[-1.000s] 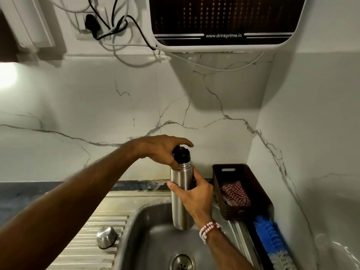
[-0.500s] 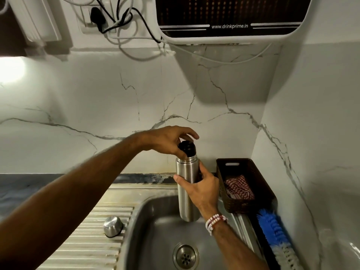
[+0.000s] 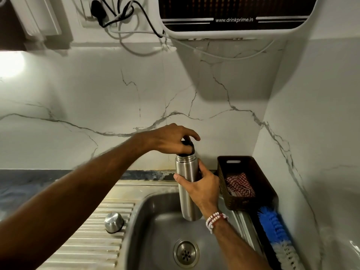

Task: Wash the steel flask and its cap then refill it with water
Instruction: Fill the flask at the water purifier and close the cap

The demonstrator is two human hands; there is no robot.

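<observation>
My right hand grips the upright steel flask around its middle, holding it over the sink basin. At the flask's mouth sits a black stopper, tilted, with the fingers of my left hand curled round it from above. A gap shows between the stopper and the flask's threaded neck. The steel cap lies dome-up on the ribbed drainboard to the left of the basin.
A brown basket holding a red checked cloth stands at the sink's right. A blue and white bottle brush lies in front of it. A water purifier hangs on the wall above, with cables and a socket at its left.
My left hand has turned on the black stopper, which now sits tilted and raised off the flask's neck. The camera view has shifted slightly downward and closer.
</observation>
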